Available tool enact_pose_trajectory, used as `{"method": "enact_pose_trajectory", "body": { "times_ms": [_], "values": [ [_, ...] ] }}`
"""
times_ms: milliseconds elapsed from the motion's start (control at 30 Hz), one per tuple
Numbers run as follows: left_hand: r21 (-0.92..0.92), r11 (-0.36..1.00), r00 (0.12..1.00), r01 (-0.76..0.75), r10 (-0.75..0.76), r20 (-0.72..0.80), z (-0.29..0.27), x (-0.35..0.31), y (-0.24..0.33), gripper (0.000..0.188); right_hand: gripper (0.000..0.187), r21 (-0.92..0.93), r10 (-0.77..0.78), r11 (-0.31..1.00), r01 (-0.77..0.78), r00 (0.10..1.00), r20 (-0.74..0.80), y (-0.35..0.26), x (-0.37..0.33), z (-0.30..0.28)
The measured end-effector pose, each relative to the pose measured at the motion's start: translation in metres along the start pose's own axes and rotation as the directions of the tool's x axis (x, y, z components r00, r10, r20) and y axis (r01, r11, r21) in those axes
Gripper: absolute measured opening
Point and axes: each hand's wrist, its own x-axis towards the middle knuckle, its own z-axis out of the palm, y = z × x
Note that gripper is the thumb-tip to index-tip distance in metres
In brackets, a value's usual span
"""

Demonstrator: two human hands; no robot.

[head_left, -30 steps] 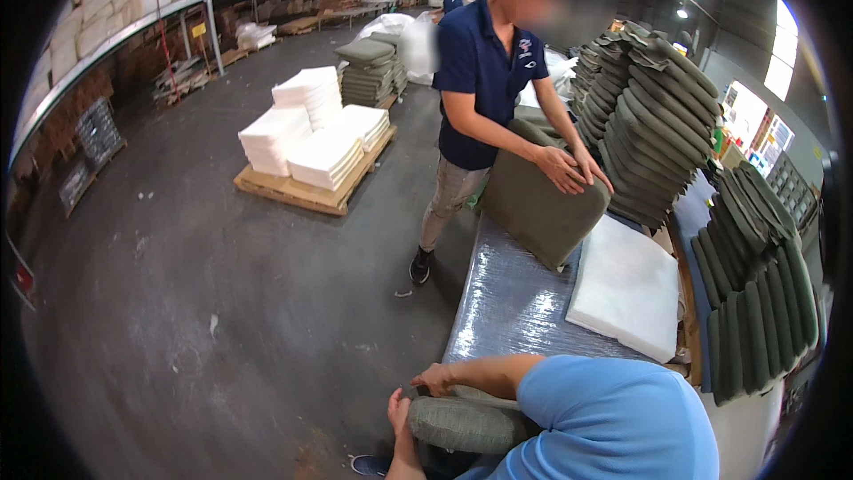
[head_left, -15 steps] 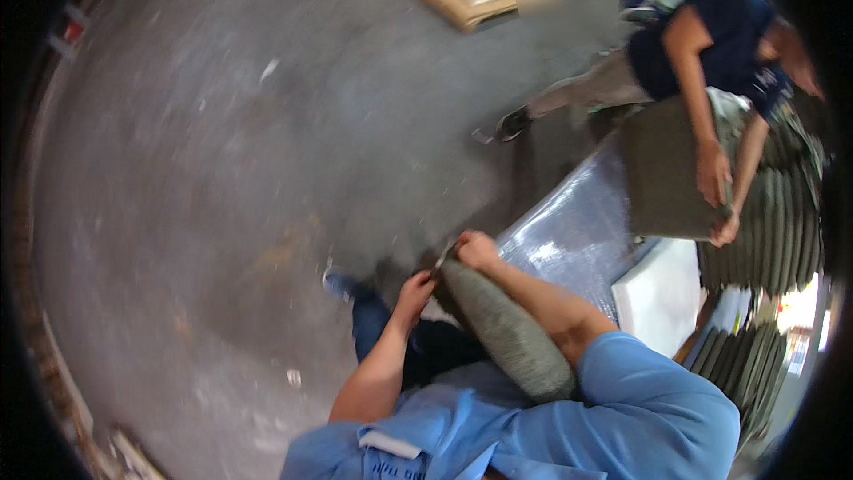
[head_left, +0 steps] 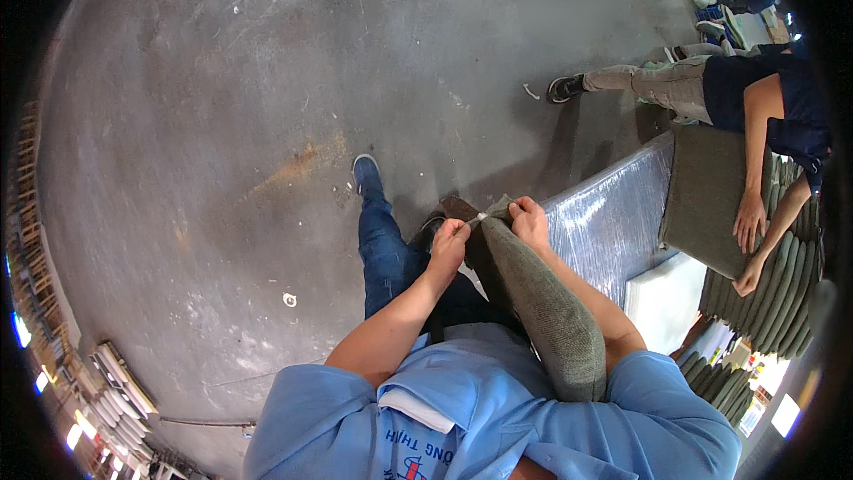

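A thick grey-green fabric cushion stands on edge against my body, its far end pointing away from me. At that far end, my left hand is closed, pinching the edge of the cushion cover. My right hand grips the same cover from the other side, fingers closed on the fabric. Between the hands a small white bit shows at the cushion's tip; whether it is filling or a fastening I cannot make out.
To the right is a table wrapped in clear film, with a white foam pad beside it. A co-worker there rests both hands on another grey-green cushion. Stacked cushions stand beyond. Grey concrete floor lies left.
My view has swung, so the co-worker and table appear farther right. My hands have moved apart slightly, and the cover's edge is spread between them. The co-worker's cushion lies flatter.
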Motion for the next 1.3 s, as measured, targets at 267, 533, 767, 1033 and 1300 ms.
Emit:
{"method": "enact_pose_trajectory", "body": {
  "times_ms": [267, 533, 767, 1033, 1300],
  "values": [
    [0.014, 0.984, 0.977, 0.175, -0.176, 0.119, 0.023, 0.036, 0.020, 0.018, 0.031, 0.130, 0.208, 0.971, -0.202, 0.978, -0.028, 0.019, 0.032, -0.013],
    [0.104, 0.875, 0.879, 0.473, -0.476, 0.008, 0.039, 0.065, 0.027, 0.010, 0.060, -0.295, 0.327, 0.922, -0.250, 0.912, 0.250, -0.030, 0.072, -0.010],
    [-0.018, 0.805, 0.805, 0.593, -0.593, 0.001, 0.063, 0.076, 0.024, 0.026, 0.066, -0.367, 0.238, 0.916, -0.162, 0.956, 0.173, -0.028, 0.078, 0.006],
    [-0.106, 0.774, 0.771, 0.625, -0.633, -0.075, 0.065, 0.089, 0.032, 0.028, 0.074, -0.395, 0.234, 0.906, -0.149, 0.956, 0.177, -0.021, 0.096, 0.002],
    [-0.109, 0.717, 0.680, 0.688, -0.690, -0.247, 0.088, 0.112, 0.027, 0.022, 0.088, -0.539, 0.445, 0.810, -0.231, 0.840, 0.309, -0.030, 0.109, 0.003]
  ]
}}
